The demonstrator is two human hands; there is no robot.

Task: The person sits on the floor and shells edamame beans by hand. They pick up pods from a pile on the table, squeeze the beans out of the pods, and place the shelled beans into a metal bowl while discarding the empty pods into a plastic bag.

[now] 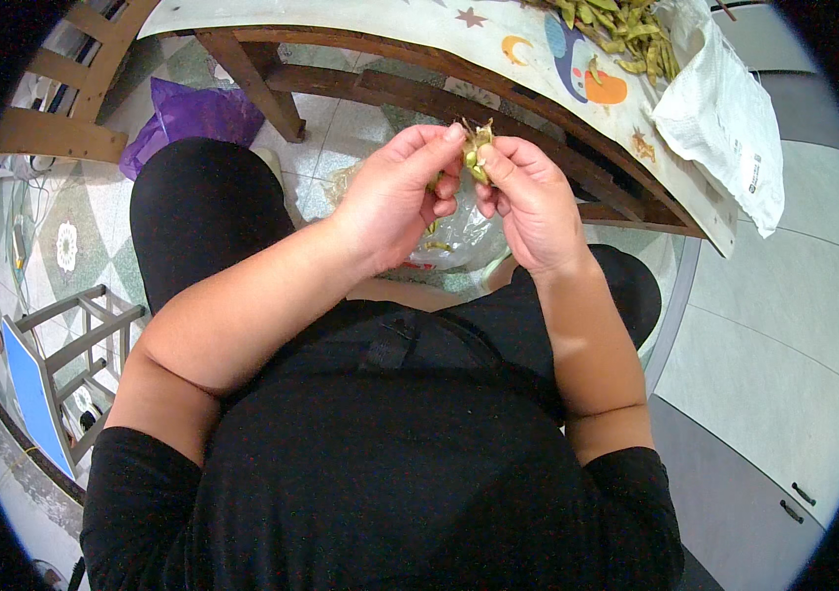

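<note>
Bean pod [477, 150] above tiled floor [341, 138], beside table [419, 39]

A white plastic bag [725, 123] lies at the far right, draped over the desk [380, 25] edge, with a small dark printed label [754, 172] near its lower side. A clear plastic bag [459, 236] sits on the floor under the hands. A purple bag [193, 116] lies crumpled at far left.

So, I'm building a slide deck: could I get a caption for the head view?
Both hands, left hand and right hand, pinch a green pod above a clear plastic bag.
</note>
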